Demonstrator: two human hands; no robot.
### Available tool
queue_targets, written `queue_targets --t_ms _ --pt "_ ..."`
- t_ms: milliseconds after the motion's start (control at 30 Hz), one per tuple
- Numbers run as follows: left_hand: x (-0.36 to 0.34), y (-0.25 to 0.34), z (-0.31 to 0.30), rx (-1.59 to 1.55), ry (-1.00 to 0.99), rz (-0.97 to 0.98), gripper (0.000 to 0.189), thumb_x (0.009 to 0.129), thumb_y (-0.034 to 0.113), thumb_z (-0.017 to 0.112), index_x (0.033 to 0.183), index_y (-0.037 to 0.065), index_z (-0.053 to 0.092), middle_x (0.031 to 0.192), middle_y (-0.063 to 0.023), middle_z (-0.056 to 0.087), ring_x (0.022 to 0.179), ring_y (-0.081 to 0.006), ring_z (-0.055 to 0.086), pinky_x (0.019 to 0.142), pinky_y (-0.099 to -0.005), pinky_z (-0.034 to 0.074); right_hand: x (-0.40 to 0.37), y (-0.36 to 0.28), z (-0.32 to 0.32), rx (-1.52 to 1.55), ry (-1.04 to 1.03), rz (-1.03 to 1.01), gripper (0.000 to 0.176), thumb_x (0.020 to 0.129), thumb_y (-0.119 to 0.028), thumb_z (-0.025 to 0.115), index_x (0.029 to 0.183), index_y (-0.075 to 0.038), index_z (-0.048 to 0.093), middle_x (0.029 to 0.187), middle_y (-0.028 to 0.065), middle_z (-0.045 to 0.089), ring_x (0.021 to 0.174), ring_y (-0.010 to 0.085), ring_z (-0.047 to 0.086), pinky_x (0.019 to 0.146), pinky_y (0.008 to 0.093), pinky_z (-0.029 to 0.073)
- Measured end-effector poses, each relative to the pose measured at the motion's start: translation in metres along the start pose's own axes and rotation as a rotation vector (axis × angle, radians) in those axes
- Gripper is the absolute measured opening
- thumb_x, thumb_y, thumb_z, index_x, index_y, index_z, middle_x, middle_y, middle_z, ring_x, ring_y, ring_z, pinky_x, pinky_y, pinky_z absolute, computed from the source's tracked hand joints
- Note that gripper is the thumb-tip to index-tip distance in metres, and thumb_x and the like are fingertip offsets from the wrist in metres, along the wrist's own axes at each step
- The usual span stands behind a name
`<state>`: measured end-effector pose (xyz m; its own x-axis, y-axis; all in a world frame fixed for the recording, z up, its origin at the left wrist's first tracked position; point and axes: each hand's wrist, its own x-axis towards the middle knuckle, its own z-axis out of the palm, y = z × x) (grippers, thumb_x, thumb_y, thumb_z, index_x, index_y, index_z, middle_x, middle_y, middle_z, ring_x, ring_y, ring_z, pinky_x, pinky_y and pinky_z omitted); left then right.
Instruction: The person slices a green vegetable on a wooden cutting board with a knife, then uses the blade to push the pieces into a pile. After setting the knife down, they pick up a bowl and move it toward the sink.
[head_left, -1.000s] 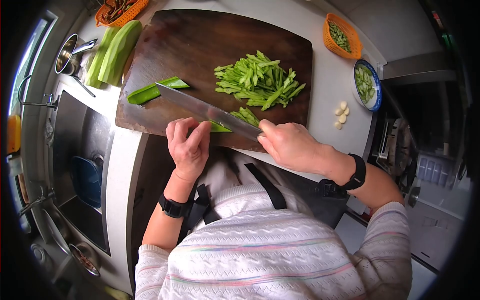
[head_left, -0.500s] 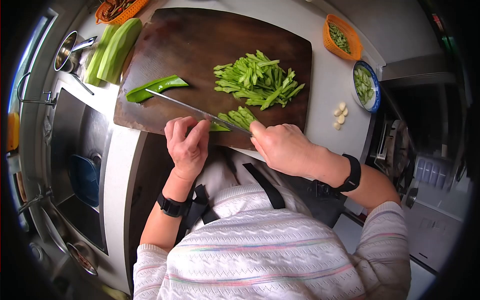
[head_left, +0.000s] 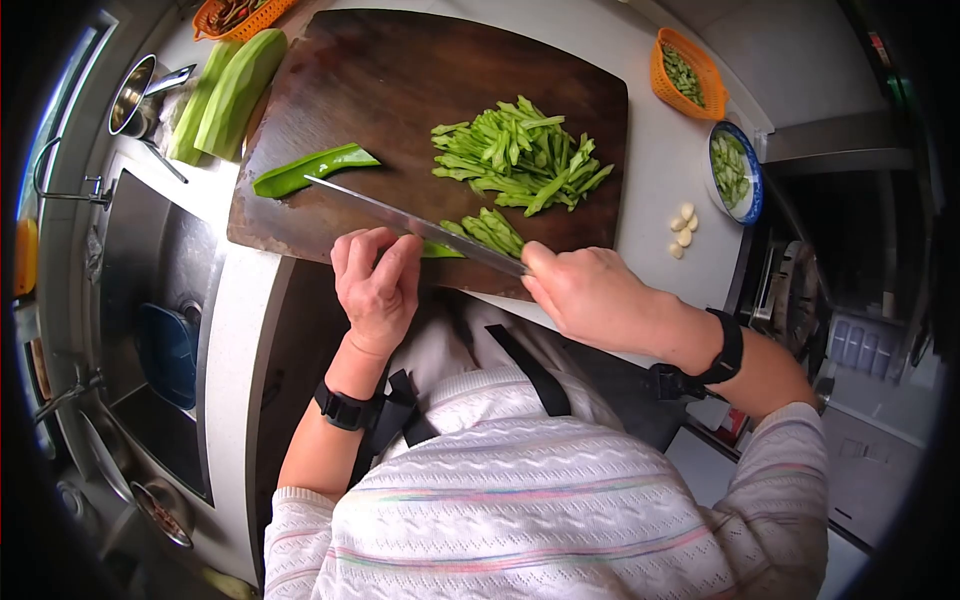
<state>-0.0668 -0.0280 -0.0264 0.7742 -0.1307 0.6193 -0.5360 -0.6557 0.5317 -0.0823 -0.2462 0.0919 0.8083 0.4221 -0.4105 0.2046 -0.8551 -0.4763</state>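
Slicing looks to be the step in hand; the right hand (head_left: pixel 590 295) is closed tight round the knife (head_left: pixel 420 225); the left hand (head_left: pixel 378 285), fingers curled, pins the green pepper piece (head_left: pixel 440 251) at the near edge of the cutting board (head_left: pixel 400 80); the next slice calls for tucked fingertips.

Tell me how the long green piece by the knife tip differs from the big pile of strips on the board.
The long piece is one whole curved slab; the pile is many thin strips. The piece looks darker, the pile paler. The piece lies at the board's left, the pile right of centre. Both are green and lie on the board.
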Motion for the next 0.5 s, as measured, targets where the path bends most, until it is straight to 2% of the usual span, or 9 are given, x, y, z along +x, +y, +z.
queue_targets --t_ms 67,100,233,300,333,400,500 --pt "0.001 0.001 0.001 0.014 0.000 -0.001 0.022 0.070 -0.002 0.074 0.089 0.009 0.068 0.086 -0.0057 0.058 0.081 -0.0257 0.055 0.070 -0.0337 0.047 0.016 -0.002 0.011 -0.055 0.077 -0.067 0.013 0.090 -0.011 0.051 0.088 0.001 0.047 0.066 0.0215 0.062 0.070 0.0426 0.063 0.065 0.0518 0.049" --pt "0.002 -0.001 0.001 0.018 0.004 0.005 0.022 0.070 -0.002 0.074 0.089 0.009 0.068 0.086 -0.0057 0.058 0.081 -0.0257 0.055 0.070 -0.0337 0.047 0.016 -0.004 0.006 -0.043 0.032 -0.031 0.013 0.091 -0.012 0.051 0.088 0.001 0.048 0.068 0.0214 0.062 0.071 0.0432 0.063 0.066 0.0519 0.049" --pt "0.001 -0.001 0.000 -0.005 -0.002 -0.002 0.021 0.071 -0.002 0.074 0.088 0.009 0.068 0.086 -0.0057 0.058 0.082 -0.0259 0.055 0.071 -0.0338 0.047 0.004 0.008 0.004 -0.007 0.067 -0.034 0.014 0.092 -0.013 0.050 0.089 0.000 0.047 0.066 0.0210 0.062 0.070 0.0427 0.063 0.065 0.0521 0.049" --pt "-0.001 0.000 -0.001 -0.007 -0.001 -0.015 0.021 0.071 -0.002 0.074 0.088 0.009 0.068 0.086 -0.0058 0.058 0.082 -0.0260 0.055 0.072 -0.0339 0.048 -0.006 0.014 0.004 -0.003 0.126 -0.054 0.016 0.093 -0.014 0.054 0.089 -0.002 0.045 0.059 0.0190 0.056 0.058 0.0407 0.058 0.052 0.0485 0.045" --pt "-0.001 -0.001 0.000 -0.007 0.002 -0.013 0.021 0.071 -0.002 0.074 0.088 0.008 0.068 0.086 -0.0057 0.058 0.082 -0.0262 0.055 0.072 -0.0340 0.048 -0.008 0.012 0.001 -0.004 0.124 -0.054 0.016 0.093 -0.014 0.054 0.089 -0.002 0.045 0.059 0.0190 0.056 0.058 0.0407 0.058 0.052 0.0485 0.045" --pt "-0.001 -0.002 0.001 -0.006 0.004 -0.017 0.021 0.070 -0.002 0.074 0.088 0.008 0.068 0.086 -0.0057 0.058 0.082 -0.0263 0.055 0.072 -0.0341 0.047 -0.013 0.004 -0.009 -0.021 0.026 0.012 0.015 0.093 -0.014 0.050 0.089 0.000 0.046 0.063 0.0206 0.060 0.065 0.0414 0.063 0.062 0.0518 0.049" --pt "-0.002 -0.002 0.001 -0.026 0.006 -0.015 0.022 0.070 -0.002 0.074 0.088 0.008 0.067 0.086 -0.0056 0.058 0.082 -0.0264 0.055 0.071 -0.0342 0.047 -0.015 0.000 -0.012 -0.028 -0.017 0.010 0.015 0.092 -0.014 0.051 0.089 0.000 0.046 0.063 0.0209 0.060 0.066 0.0410 0.063 0.062 0.0517 0.049"
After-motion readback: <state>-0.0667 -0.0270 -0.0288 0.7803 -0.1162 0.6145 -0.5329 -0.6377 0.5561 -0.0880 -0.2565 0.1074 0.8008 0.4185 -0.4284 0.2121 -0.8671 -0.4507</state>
